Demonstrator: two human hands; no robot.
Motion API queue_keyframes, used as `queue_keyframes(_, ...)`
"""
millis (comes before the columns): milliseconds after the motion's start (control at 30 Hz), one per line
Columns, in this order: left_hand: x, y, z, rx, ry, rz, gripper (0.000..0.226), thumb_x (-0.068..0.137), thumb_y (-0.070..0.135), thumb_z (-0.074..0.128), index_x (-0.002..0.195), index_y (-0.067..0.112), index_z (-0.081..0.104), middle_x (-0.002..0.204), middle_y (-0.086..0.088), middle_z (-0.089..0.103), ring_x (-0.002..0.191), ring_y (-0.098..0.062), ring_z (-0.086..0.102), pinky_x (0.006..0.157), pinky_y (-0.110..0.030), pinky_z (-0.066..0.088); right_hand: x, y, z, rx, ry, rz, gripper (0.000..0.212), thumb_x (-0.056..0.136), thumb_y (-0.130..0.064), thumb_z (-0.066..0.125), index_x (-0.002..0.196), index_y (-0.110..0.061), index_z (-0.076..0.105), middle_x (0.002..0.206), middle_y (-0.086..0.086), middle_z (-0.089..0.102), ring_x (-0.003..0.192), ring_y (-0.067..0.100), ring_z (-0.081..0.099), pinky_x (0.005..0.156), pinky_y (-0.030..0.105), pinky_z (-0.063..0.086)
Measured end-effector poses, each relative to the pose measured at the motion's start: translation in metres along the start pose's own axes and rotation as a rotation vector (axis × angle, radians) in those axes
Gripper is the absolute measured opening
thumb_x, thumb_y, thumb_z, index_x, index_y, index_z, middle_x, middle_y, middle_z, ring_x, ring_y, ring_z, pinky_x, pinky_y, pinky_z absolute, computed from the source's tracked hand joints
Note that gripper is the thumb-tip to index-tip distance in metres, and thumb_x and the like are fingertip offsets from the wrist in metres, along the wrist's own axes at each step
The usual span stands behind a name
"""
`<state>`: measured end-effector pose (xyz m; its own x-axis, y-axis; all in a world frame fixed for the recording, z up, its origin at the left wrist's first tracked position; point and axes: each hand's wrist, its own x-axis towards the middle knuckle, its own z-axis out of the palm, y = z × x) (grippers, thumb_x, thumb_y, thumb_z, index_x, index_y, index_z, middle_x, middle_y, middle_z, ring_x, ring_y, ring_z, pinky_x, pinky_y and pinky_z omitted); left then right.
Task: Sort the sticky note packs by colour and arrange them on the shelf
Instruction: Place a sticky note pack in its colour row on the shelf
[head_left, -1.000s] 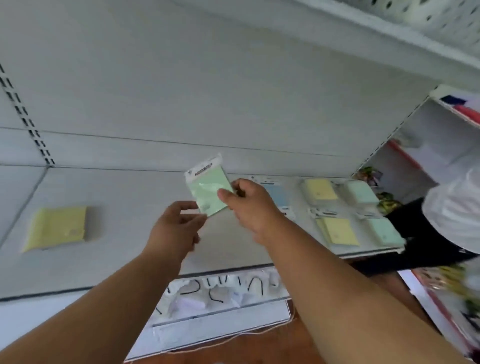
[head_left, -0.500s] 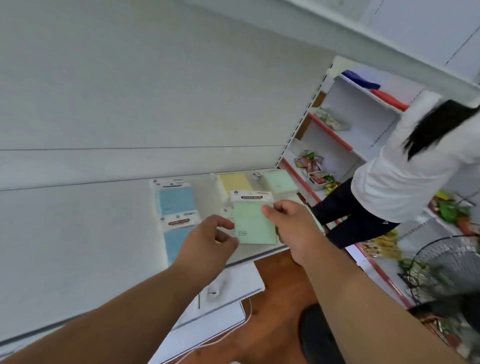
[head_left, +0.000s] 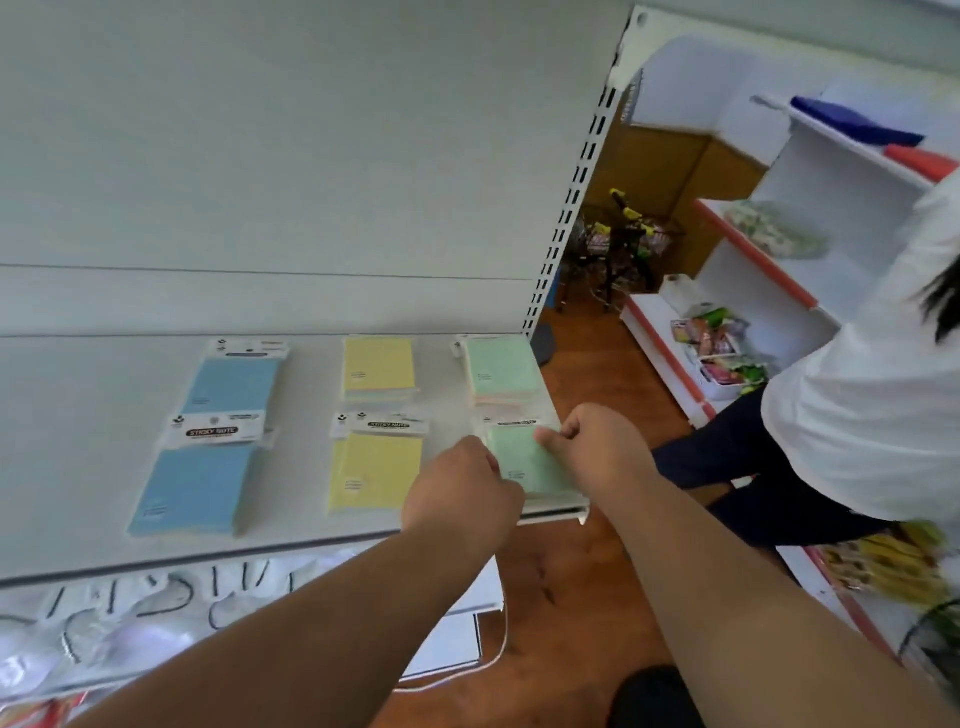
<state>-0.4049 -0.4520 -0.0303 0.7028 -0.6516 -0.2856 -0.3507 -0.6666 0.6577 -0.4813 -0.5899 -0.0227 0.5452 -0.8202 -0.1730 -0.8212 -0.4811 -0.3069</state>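
Both hands, left (head_left: 462, 499) and right (head_left: 597, 447), pinch a green pack (head_left: 530, 462) at the shelf's (head_left: 78, 467) right front corner, squaring it below another green pack (head_left: 501, 366) to keep colours in columns.

Matt white painted metal shelf (head_left: 311, 525) — smooth. Glossy clear plastic wrap over paper green pack (head_left: 524, 462). Polished wood-look floor (head_left: 571, 597) — reddish.

Both hands on front green pack (head_left: 530, 460) at shelf (head_left: 311, 525) right end: left hand (head_left: 462, 496) at its left edge, right hand (head_left: 592, 441) pinching top right. Behind it, second green pack (head_left: 501, 366). Two yellow packs (head_left: 376, 470) mid, two blue packs (head_left: 195, 488) left. Another person (head_left: 857, 405) at right.
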Motion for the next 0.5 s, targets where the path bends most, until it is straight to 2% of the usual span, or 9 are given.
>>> queue_keyframes(67,-0.003,0.005,0.000,0.082,0.008,0.028,0.024,0.077,0.031,0.059,0.100,0.023,0.056,0.093,0.003,0.065,0.087,-0.022,0.063,0.073,-0.031,0.052,0.000,-0.001,-0.002,-0.012,0.022,-0.007,0.034,0.089,-0.051,0.055,0.088,-0.018,0.052,0.081,0.001,0.059,0.079,0.022,0.059,0.070,0.039,0.052)
queue_keyframes(167,-0.008,0.003,-0.002,0.106,0.029,0.043,0.028,0.078,0.034,0.059,0.104,0.023,0.055,0.093,0.005,0.065,0.088,-0.021,0.063,0.075,-0.032,0.054,-0.008,-0.012,-0.008,-0.055,0.081,-0.081,0.020,0.090,-0.038,0.058,0.090,-0.020,0.049,0.084,-0.001,0.058,0.080,0.021,0.059,0.067,0.037,0.053)
queue_keyframes(267,-0.016,-0.011,-0.012,0.064,0.091,0.053,0.025,0.081,0.035,0.056,0.105,0.029,0.053,0.091,0.010,0.065,0.085,-0.015,0.062,0.074,-0.030,0.052,-0.021,-0.035,-0.006,-0.013,0.135,-0.188,0.011,0.089,-0.029,0.056,0.089,-0.019,0.050,0.084,-0.001,0.057,0.076,0.021,0.054,0.056,0.030,0.040)
queue_keyframes(367,-0.028,-0.039,-0.038,0.040,0.159,0.039,0.020,0.082,0.033,0.054,0.102,0.031,0.054,0.086,0.013,0.064,0.082,-0.013,0.061,0.070,-0.027,0.049,-0.033,-0.078,0.002,0.080,0.142,-0.281,0.012,0.086,-0.031,0.057,0.086,-0.020,0.051,0.084,-0.001,0.059,0.075,0.022,0.053,0.057,0.029,0.036)
queue_keyframes(500,-0.035,-0.094,-0.095,-0.021,0.289,-0.032,0.014,0.082,0.032,0.054,0.096,0.032,0.055,0.077,0.014,0.063,0.078,-0.012,0.060,0.066,-0.026,0.046,-0.049,-0.160,0.020,0.166,0.141,-0.421,0.014,0.085,-0.034,0.058,0.082,-0.023,0.051,0.086,-0.002,0.063,0.080,0.022,0.059,0.063,0.029,0.043)
